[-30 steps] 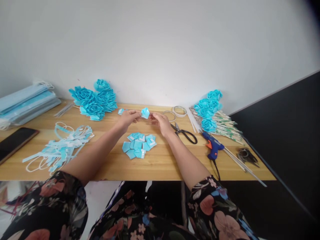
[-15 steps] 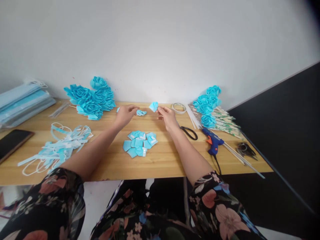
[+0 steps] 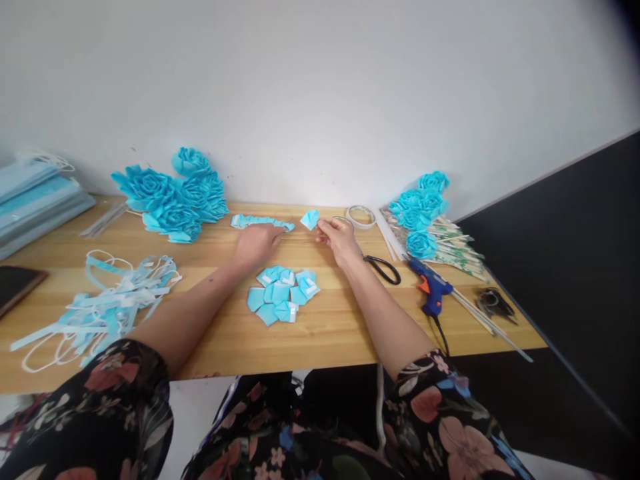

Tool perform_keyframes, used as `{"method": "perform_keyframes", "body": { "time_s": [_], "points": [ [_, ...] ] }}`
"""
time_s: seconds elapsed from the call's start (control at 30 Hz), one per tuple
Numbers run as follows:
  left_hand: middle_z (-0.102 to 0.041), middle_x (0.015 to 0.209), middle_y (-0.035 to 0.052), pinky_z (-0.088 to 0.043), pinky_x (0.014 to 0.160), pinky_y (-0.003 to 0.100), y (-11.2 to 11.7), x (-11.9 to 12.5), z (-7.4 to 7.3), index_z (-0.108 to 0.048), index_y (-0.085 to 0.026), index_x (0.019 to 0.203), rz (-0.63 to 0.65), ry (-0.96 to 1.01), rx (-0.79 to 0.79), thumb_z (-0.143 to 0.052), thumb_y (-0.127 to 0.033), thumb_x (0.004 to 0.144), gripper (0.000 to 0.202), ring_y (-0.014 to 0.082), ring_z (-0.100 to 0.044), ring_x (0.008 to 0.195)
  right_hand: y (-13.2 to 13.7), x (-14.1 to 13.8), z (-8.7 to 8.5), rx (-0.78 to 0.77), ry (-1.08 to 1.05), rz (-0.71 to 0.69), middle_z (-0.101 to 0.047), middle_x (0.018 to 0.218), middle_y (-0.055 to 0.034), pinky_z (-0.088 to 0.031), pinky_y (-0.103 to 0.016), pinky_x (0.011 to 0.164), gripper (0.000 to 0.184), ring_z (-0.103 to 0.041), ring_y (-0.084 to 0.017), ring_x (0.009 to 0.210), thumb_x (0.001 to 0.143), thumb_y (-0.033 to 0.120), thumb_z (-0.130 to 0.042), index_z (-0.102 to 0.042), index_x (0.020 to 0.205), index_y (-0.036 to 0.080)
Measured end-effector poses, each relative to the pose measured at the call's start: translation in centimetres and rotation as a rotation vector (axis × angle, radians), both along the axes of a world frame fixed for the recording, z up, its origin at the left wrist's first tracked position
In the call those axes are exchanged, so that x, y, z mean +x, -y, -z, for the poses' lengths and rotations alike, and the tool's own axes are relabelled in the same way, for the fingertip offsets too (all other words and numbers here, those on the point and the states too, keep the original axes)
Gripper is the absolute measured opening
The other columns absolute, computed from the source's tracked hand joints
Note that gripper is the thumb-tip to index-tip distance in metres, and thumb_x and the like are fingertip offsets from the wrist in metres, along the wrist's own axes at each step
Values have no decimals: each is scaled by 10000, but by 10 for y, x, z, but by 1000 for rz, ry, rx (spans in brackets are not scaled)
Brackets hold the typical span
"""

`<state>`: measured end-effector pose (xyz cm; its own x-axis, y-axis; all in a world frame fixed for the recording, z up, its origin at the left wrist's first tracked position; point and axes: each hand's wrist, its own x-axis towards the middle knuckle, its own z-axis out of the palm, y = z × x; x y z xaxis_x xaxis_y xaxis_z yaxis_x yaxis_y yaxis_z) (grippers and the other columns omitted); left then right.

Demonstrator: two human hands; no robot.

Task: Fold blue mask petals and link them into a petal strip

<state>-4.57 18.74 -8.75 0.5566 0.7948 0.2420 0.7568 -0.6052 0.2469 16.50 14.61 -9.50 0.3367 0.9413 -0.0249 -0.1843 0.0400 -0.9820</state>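
In the head view, a small folded light-blue petal [image 3: 310,219] is pinched in the fingertips of my right hand [image 3: 341,238], above the table. My left hand [image 3: 259,245] is closed with its back toward me, just in front of a strip-like row of folded blue pieces [image 3: 260,221]. Whatever its fingers hold, if anything, is hidden. Nearer to me, between my forearms, lies a cluster of folded blue petals [image 3: 280,293], some with white edges.
Blue fabric roses [image 3: 175,197] stand back left, more roses [image 3: 419,207] back right beside wrapped sticks [image 3: 457,247]. Cut mask strips [image 3: 107,307] lie left, near a phone [image 3: 17,287] and stacked masks [image 3: 43,203]. A tape roll [image 3: 361,217], black-handled scissors [image 3: 384,269] and blue glue gun [image 3: 431,287] are right.
My left hand has come toward me and slightly right, its fingers now curled, uncovering the row of blue pieces behind it. My right hand still holds the petal. The view has shifted slightly.
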Motion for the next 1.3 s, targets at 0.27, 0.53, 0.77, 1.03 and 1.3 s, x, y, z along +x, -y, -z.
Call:
{"method": "perform_keyframes", "body": {
  "time_s": [0.27,0.53,0.77,1.03,1.3],
  "points": [
    [-749,1105,114,-473,815,327,-6,1,3,-724,-200,1172,-39,83,90,-401,-215,934,401,263,-682,1030,3,-4,-2,-36,25,-18,-625,689,32,-521,-220,587,334,-568,-84,621,586,410,-814,-677,790,183],
    [-750,1089,99,-473,804,339,-6,3,1,-712,-236,1221,-9,-113,49,-384,-211,944,430,258,-689,990,1,-6,1,-40,59,-4,-623,723,29,-521,-207,585,351,-570,-85,643,597,426,-789,-670,819,181],
    [-748,1067,99,-461,790,348,-5,2,2,-718,-253,1206,-1,-177,31,-407,-256,954,400,270,-683,985,0,-4,4,-35,95,52,-621,722,50,-521,-204,580,356,-577,-87,642,643,379,-770,-602,903,203],
    [-747,1087,105,-462,792,361,-1,2,-3,-702,-258,1228,21,-235,18,-406,-214,932,421,283,-686,996,0,-13,-4,-146,137,25,-597,667,56,-486,-166,465,133,-587,-89,599,764,169,-650,-559,857,197],
    [-757,1033,116,-463,766,342,-1,0,-7,-709,-272,1220,-12,-233,-48,-400,-254,938,419,288,-697,962,-9,-29,-12,-273,204,-21,-615,614,46,-485,-167,419,144,-601,-91,522,845,39,-552,-555,821,181]
  ]
}}
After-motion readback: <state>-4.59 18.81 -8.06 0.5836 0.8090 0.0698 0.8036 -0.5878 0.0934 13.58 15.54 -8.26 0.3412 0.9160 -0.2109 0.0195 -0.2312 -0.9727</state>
